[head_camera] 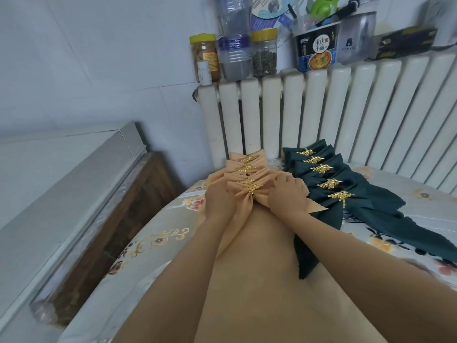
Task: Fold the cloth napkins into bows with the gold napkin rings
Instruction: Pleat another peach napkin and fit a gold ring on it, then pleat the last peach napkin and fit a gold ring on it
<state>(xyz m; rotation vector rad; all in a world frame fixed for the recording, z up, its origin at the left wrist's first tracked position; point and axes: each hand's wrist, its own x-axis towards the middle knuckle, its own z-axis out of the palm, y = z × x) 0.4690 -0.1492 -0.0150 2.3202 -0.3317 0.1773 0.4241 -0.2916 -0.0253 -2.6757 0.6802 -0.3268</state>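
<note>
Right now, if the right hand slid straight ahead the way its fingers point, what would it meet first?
Probably the peach bows stacked just beyond the right hand, then the radiator; depth is unclear.

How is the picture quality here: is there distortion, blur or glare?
Head view: wide-angle distortion bends the radiator and stretches the forearms; light is soft, without hard shadows; the gold ring between the left hand and right hand is sharp; the shelf clutter looks slightly blurred.

Fingertips — buried in peach napkin
</note>
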